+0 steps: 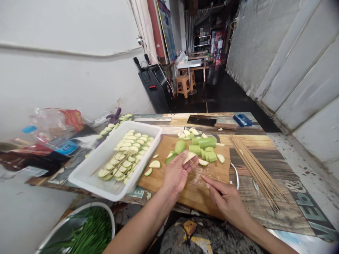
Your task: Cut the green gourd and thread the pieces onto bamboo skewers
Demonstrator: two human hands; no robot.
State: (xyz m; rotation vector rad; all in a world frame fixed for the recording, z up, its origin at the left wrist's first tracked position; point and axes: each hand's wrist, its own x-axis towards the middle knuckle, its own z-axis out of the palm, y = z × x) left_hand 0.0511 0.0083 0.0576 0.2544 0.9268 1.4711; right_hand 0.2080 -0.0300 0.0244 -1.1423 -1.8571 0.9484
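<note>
Between the fingers of my left hand (177, 171) is a pale zucchini slice (189, 157) with green skin. My right hand (227, 197) pinches a thin bamboo skewer (197, 169), whose far end meets the slice; how deep it goes I cannot tell. Both hands are above a wooden cutting board (152, 182). Beyond them lie zucchini chunks (207, 142) and cut pieces, with several loose slices (154, 164) at the board's left. A white plastic tub (87, 180) to the left holds rows of skewered zucchini slices (127, 151).
A bundle of bamboo skewers (254, 169) lies on the table's right side. At the back are a cleaver (202, 120) and a blue box (243, 120). Bottles and bags (57, 130) crowd the far left. Below the table stands a bowl of green stalks (88, 229).
</note>
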